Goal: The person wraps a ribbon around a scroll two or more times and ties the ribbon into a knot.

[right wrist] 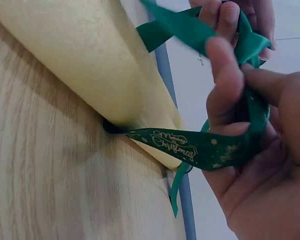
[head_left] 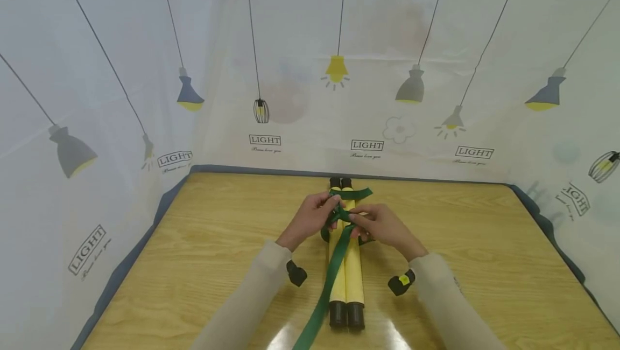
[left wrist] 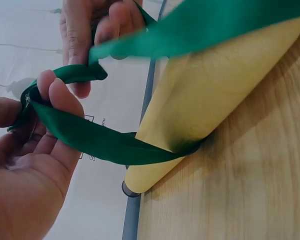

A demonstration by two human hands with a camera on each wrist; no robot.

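Near lamp-printed cloth, left fingers and right fingers pinch green ribbon, which trails over yellow rolls.

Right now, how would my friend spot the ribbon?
On the wooden table, find two yellow rolls lying side by side. The ribbon comes up from beneath them on both sides. Unlike the yellow rolls, it's flat and green, with "Christmas" printed on it.

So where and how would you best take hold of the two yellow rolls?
Probably across both yellow rolls, just beyond their near dark caps, from above and slightly right: they lie side by side and bare there, the green ribbon trails off to the left, and the left hand and right hand pinch it farther up.
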